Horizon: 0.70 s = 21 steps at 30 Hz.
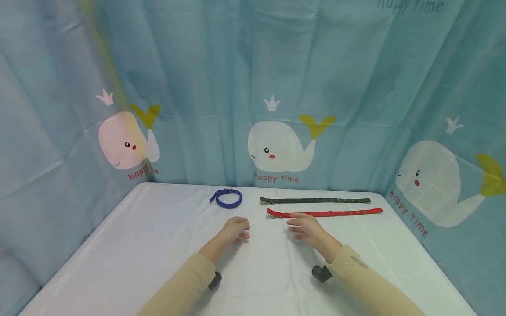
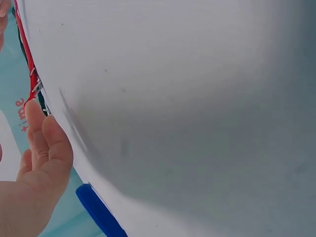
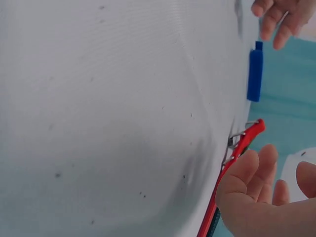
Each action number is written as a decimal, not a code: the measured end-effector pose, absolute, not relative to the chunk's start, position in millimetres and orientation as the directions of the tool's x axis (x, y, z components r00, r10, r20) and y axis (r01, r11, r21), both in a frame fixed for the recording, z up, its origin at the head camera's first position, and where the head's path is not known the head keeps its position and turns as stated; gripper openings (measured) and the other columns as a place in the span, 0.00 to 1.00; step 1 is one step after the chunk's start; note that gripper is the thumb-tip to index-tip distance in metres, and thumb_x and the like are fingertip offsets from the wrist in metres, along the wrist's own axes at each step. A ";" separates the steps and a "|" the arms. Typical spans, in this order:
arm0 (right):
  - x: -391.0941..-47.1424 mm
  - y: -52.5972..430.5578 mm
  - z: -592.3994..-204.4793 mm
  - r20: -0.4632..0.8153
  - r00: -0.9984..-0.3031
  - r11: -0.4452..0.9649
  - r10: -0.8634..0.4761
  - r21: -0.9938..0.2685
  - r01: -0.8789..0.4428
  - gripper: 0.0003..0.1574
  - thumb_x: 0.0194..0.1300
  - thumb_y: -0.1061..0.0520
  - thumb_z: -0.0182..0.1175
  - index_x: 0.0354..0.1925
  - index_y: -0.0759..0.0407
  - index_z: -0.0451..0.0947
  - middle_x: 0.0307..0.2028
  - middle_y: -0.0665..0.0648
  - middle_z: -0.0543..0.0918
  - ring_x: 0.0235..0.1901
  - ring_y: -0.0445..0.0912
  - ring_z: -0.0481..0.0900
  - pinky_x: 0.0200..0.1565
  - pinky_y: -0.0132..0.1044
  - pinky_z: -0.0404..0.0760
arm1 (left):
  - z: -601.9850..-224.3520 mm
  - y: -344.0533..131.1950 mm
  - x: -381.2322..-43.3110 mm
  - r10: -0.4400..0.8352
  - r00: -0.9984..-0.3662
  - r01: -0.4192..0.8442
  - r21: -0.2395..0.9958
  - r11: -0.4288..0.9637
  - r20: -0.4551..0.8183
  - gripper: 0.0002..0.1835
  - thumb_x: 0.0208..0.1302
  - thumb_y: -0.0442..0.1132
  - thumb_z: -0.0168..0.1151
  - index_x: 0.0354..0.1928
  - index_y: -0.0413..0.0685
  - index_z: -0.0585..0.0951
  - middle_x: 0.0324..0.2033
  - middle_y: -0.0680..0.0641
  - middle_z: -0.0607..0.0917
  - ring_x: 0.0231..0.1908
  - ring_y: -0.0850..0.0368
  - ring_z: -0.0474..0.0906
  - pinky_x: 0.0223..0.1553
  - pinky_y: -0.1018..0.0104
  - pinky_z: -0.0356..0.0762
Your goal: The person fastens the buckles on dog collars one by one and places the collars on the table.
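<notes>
My left hand hovers over the white table, fingers loosely bent and holding nothing. A blue collar, buckled into a ring, lies just beyond it. To the right, my right hand is also bare, its fingers relaxed and turned inward. Its fingertips overlap the near edge of a red collar in the head view. That collar is stretched out flat, with a metal buckle at its left end and eyelets toward the right. Behind it and parallel lies a dark green collar. The right wrist view shows the red collar's buckle beyond the fingers.
The white tabletop reaches back to a light blue curtain printed with whales, which also hangs along both sides. A small black device sits under the right wrist, another under the left.
</notes>
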State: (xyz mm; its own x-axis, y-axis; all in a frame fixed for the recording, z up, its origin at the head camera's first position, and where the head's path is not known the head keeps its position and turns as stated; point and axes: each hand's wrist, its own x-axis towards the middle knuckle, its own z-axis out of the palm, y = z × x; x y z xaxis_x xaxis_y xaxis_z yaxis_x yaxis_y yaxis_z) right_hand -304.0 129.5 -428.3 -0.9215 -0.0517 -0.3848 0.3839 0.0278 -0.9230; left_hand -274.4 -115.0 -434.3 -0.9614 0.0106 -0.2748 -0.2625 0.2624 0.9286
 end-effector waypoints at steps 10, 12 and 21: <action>-303.8 149.5 -429.1 -0.393 -0.919 0.011 -0.025 -0.920 0.392 0.29 0.69 0.62 0.55 0.66 0.68 0.65 0.53 0.64 0.79 0.53 0.57 0.76 0.47 0.46 0.77 | -436.6 -99.6 -280.5 -0.044 -0.950 -0.308 0.908 0.285 -0.308 0.24 0.69 0.38 0.57 0.64 0.35 0.69 0.52 0.37 0.80 0.31 0.56 0.82 0.35 0.65 0.78; -304.2 153.3 -429.0 -0.393 -0.919 0.020 -0.025 -0.919 0.393 0.30 0.70 0.61 0.55 0.66 0.68 0.64 0.53 0.64 0.79 0.54 0.58 0.76 0.47 0.46 0.77 | -437.4 -97.4 -282.2 -0.056 -0.949 -0.313 0.903 0.295 -0.310 0.25 0.69 0.38 0.57 0.65 0.36 0.69 0.52 0.37 0.80 0.31 0.56 0.82 0.35 0.64 0.78; -304.9 170.2 -427.8 -0.391 -0.920 0.021 -0.013 -0.920 0.391 0.31 0.71 0.61 0.53 0.68 0.69 0.61 0.58 0.67 0.74 0.59 0.61 0.71 0.50 0.47 0.77 | -439.2 -84.3 -291.3 -0.089 -0.939 -0.343 0.884 0.319 -0.332 0.29 0.68 0.38 0.60 0.68 0.37 0.65 0.54 0.36 0.78 0.33 0.55 0.82 0.40 0.62 0.77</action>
